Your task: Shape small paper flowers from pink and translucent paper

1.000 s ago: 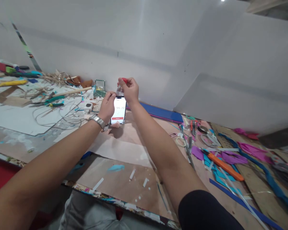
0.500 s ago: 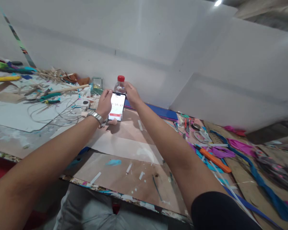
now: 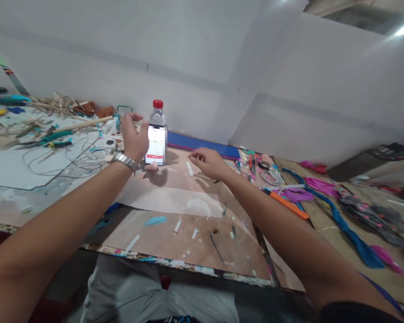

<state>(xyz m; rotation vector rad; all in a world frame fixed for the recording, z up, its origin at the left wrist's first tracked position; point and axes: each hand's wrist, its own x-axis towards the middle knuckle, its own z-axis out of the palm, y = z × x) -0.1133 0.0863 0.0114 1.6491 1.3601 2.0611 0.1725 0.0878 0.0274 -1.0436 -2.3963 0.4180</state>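
Note:
A phone (image 3: 155, 146) with a lit timer screen stands upright, leaning back near a clear plastic bottle (image 3: 158, 117) with a red cap. At its foot lies a small tan lump (image 3: 151, 166). My left hand (image 3: 134, 137) is at the phone's left edge, thumb raised and fingers apart; whether it touches the phone I cannot tell. To the right of the phone, my right hand (image 3: 207, 162) hovers over the table with loosely bent fingers and nothing visible in them. A narrow white strip (image 3: 189, 168) lies just left of it.
White paper (image 3: 171, 201) lies on the paint-marked table (image 3: 195, 251). Green-handled pliers (image 3: 57, 139), cable and wood scraps crowd the left. A blue slab (image 3: 202, 144) lies along the wall. On the right are an orange cutter (image 3: 289, 205), tape and blue cloth (image 3: 353, 237).
My right hand has left the phone's upper right side and moved down and right. My left hand's fingers have spread away from the phone, which stays standing. The view has shifted right.

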